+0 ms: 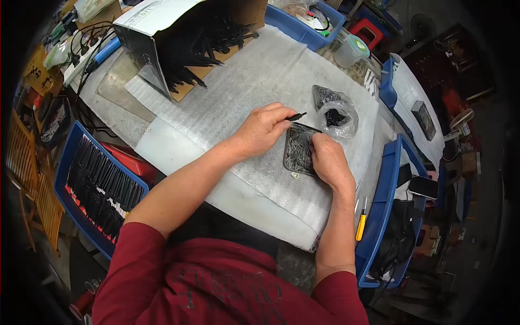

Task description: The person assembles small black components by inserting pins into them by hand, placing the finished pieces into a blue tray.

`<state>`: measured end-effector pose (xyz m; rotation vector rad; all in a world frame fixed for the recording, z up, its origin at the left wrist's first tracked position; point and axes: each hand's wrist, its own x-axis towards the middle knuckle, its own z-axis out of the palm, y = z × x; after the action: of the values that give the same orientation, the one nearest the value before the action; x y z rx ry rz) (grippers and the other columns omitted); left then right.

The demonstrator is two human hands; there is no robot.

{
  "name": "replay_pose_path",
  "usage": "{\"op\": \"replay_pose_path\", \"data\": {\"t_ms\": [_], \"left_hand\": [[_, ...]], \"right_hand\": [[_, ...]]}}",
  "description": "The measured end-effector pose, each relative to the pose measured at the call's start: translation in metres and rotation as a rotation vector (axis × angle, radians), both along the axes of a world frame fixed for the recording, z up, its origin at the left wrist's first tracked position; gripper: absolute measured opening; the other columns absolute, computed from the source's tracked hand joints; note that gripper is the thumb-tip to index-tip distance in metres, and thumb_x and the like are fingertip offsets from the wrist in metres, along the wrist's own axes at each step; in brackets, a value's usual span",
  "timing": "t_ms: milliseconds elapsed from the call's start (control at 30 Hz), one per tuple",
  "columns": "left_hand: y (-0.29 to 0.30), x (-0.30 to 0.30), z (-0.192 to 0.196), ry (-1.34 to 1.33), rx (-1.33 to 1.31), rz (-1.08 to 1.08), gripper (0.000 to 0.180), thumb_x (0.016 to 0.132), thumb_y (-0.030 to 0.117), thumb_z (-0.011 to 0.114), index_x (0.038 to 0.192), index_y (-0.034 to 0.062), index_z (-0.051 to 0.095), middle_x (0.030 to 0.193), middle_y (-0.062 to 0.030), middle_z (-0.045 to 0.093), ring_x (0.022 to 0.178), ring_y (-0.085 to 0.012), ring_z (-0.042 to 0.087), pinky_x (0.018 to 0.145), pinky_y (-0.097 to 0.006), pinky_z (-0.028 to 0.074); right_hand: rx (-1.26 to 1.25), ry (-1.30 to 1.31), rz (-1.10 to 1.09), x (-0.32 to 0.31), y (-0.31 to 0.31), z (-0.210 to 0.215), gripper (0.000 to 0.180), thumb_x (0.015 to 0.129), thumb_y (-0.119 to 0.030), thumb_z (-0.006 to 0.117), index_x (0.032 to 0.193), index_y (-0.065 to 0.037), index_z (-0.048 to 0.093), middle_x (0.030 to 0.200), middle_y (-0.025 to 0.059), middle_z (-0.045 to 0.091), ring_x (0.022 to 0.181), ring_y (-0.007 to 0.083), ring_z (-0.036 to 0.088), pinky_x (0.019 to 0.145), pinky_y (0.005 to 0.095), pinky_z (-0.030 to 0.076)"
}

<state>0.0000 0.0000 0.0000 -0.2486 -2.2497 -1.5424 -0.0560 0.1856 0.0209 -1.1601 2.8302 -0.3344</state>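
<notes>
My left hand (262, 130) is closed around a slim black rod-like part (296, 116), whose end sticks out to the right past the fingertips. Just beyond that hand lies a dark shallow tray (285, 161) filled with thin silvery metal pins (299, 149). Over the tray's right side, my right hand (331, 162) has its fingers curled together; whatever they pinch is hidden. A clear plastic bag (349, 125) with small black parts (334, 116) inside sits open behind the tray.
A cardboard box (142, 59) full of long black pieces (203, 49) lies on its side at the back left. Blue bins (374, 238) flank the table, one holding rows of black items (100, 181) at left. A yellow-handled screwdriver (361, 225) lies at right.
</notes>
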Motion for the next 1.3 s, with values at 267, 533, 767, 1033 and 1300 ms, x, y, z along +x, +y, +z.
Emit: {"op": "replay_pose_path", "data": {"t_ms": [267, 533, 767, 1033, 1300], "left_hand": [[0.001, 0.001, -0.002, 0.073, -0.051, -0.004, 0.014, 0.077, 0.002, 0.055, 0.091, 0.0006, 0.057, 0.077, -0.0073, 0.056, 0.065, -0.0179, 0.053, 0.058, -0.028, 0.042], [0.0, 0.002, 0.003, -0.005, -0.081, -0.028, 0.016, 0.078, 0.005, 0.054, 0.093, 0.0014, 0.057, 0.084, -0.0104, 0.058, 0.075, -0.0244, 0.057, 0.065, -0.032, 0.045], [-0.001, 0.0, 0.001, -0.003, -0.092, -0.01, 0.016, 0.078, 0.006, 0.054, 0.093, 0.001, 0.057, 0.083, -0.0102, 0.057, 0.074, -0.0244, 0.056, 0.065, -0.032, 0.044], [-0.001, 0.001, 0.001, -0.007, -0.096, -0.015, 0.016, 0.079, 0.007, 0.054, 0.093, 0.0013, 0.057, 0.083, -0.01, 0.057, 0.074, -0.0238, 0.056, 0.066, -0.032, 0.044], [0.001, 0.0, -0.002, 0.046, -0.103, 0.008, 0.014, 0.078, 0.005, 0.055, 0.091, 0.0017, 0.058, 0.077, -0.0068, 0.057, 0.067, -0.0178, 0.054, 0.06, -0.029, 0.043]], "right_hand": [[-0.256, -0.108, -0.128, 0.003, 0.0, 0.012, 0.007, 0.077, -0.003, 0.048, 0.078, 0.004, 0.046, 0.078, 0.0242, 0.053, 0.076, 0.0391, 0.052, 0.066, 0.0435, 0.039], [-0.361, -0.067, -0.117, -0.005, 0.009, 0.008, 0.008, 0.077, -0.005, 0.051, 0.081, 0.002, 0.049, 0.078, 0.0195, 0.055, 0.076, 0.0354, 0.053, 0.067, 0.0395, 0.041], [-0.371, 0.076, -0.18, -0.008, 0.012, 0.004, 0.008, 0.075, -0.005, 0.053, 0.08, 0.001, 0.053, 0.08, 0.0183, 0.055, 0.076, 0.0344, 0.053, 0.067, 0.0391, 0.041], [-0.28, 0.245, -0.124, -0.006, 0.002, -0.007, 0.006, 0.072, -0.005, 0.055, 0.076, 0.0, 0.055, 0.073, 0.0173, 0.055, 0.068, 0.0345, 0.054, 0.064, 0.0414, 0.041], [-0.105, 0.347, -0.164, -0.001, -0.008, -0.014, 0.002, 0.07, -0.002, 0.05, 0.069, -0.002, 0.052, 0.07, 0.0145, 0.054, 0.065, 0.0311, 0.055, 0.061, 0.0418, 0.037]]}}
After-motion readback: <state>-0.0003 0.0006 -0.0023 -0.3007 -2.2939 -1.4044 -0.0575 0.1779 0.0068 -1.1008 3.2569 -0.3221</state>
